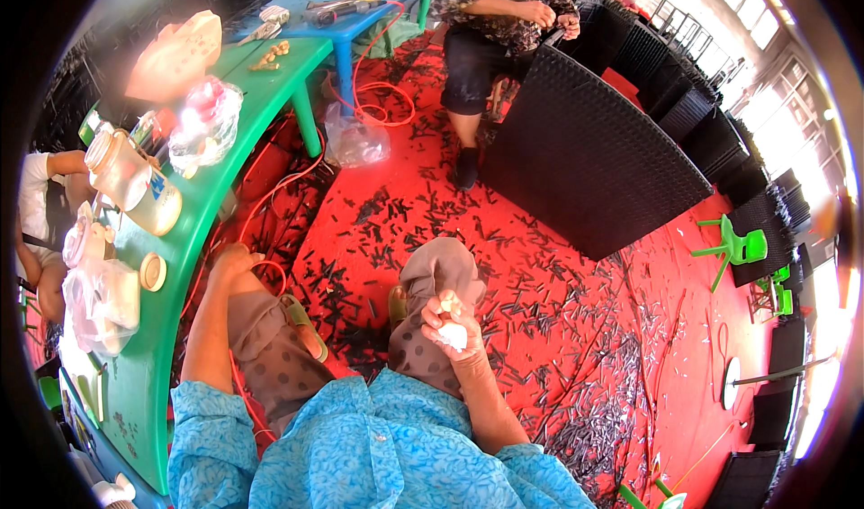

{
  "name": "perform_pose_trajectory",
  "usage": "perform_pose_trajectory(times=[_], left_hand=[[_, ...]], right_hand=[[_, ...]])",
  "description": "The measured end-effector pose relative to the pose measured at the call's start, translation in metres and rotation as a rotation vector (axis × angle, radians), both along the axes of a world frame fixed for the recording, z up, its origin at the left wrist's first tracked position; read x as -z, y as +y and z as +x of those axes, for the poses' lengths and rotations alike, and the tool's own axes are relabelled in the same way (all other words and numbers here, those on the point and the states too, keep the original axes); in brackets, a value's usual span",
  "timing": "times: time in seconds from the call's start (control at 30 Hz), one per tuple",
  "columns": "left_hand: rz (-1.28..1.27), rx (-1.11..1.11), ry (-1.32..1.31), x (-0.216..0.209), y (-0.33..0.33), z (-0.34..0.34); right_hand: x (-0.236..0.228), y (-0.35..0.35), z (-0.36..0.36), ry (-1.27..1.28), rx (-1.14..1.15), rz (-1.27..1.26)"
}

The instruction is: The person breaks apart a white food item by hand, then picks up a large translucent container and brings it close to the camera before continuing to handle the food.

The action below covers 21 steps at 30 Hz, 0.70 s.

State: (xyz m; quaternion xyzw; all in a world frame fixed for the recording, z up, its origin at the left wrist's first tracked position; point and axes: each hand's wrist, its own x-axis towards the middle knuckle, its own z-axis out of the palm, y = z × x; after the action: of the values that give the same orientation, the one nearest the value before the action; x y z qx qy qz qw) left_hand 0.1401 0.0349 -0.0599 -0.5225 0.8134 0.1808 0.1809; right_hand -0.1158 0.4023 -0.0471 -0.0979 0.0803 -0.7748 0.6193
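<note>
My right hand [461,327] is raised over my right knee, its fingers closed round a small white lump [453,335] whose kind I cannot make out. A pale yellowish bit [448,300] shows at the fingertips. On my left knee rests my left hand [236,261], seemingly holding nothing, with its fingers partly hidden. A red-orange cable [274,270] passes close to it. To my left is a green table [193,266] bearing a jar with pale contents [157,205], a round lid [153,272], plastic bags [103,306] and several brownish pieces [270,55].
Across from me a seated person [504,23] steadies a large black woven panel [594,153]. Black scraps [531,293] litter the red floor covering [684,284]. A blue table [346,27] with tools stands beyond the green one. At right are a green chair [740,243] and stacked woven panels.
</note>
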Motion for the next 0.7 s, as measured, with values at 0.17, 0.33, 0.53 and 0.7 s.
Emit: perform_pose_trajectory(times=[0.17,0.33,0.53,0.7], left_hand=[[0.017,-0.028,0.025,-0.004,0.004,-0.003],[0.008,-0.016,0.015,-0.003,0.002,-0.002],[-0.002,0.001,0.019,0.005,-0.003,0.0],[-0.01,0.019,0.001,0.005,-0.004,0.001]], right_hand=[[0.0,0.001,-0.001,-0.001,0.002,0.017],[-0.001,0.0,0.0,0.012,0.008,0.016],[-0.002,0.001,0.0,-0.002,0.01,0.014],[-0.002,0.0,0.001,0.002,0.015,0.013]])
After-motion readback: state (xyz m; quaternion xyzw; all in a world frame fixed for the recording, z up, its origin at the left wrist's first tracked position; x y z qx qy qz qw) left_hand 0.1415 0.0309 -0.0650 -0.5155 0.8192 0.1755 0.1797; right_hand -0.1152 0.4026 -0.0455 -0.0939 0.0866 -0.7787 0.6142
